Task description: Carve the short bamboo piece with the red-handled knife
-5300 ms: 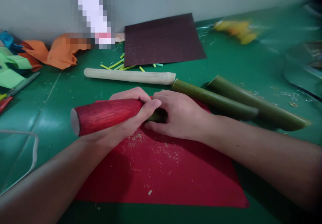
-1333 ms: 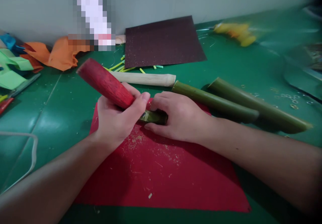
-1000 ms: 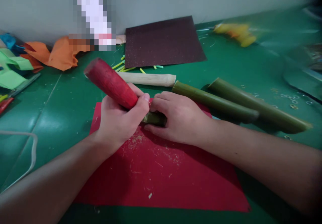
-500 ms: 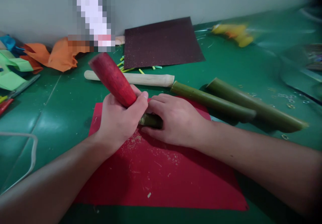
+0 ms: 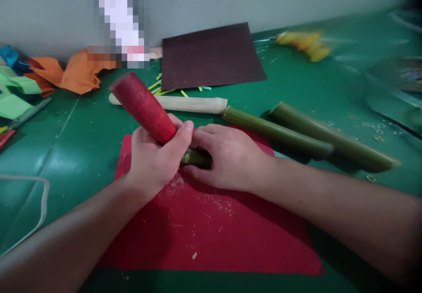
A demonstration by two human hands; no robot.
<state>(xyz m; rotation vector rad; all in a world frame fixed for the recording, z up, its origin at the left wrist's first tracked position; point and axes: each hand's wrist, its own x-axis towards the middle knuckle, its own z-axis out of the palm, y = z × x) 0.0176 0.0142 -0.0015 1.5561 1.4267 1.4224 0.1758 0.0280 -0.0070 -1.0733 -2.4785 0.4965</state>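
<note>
My left hand point(image 5: 154, 152) is closed around a thick red wooden handle point(image 5: 145, 108), which leans up and to the left. The working end of this tool is hidden behind my fingers. My right hand point(image 5: 227, 154) presses down on a short green bamboo piece point(image 5: 198, 157), its fingers curled over it. The two hands meet at the bamboo's left end. Beneath them lies a red sheet point(image 5: 211, 236), sprinkled with fine shavings and one larger pale chip point(image 5: 194, 255).
Behind my hands lie a pale peeled stick point(image 5: 194, 104) and two green bamboo lengths point(image 5: 280, 132) point(image 5: 332, 137). A dark brown sheet point(image 5: 211, 58) covers some yellow-green strips. Orange paper point(image 5: 79, 73), scissors point(image 5: 31, 110) and a yellow glue gun-like object point(image 5: 305, 42) sit farther out on the green table point(image 5: 82, 126).
The red handle's top has tipped slightly left and down. My right hand keeps its hold on the bamboo, and the whole view has shifted slightly.
</note>
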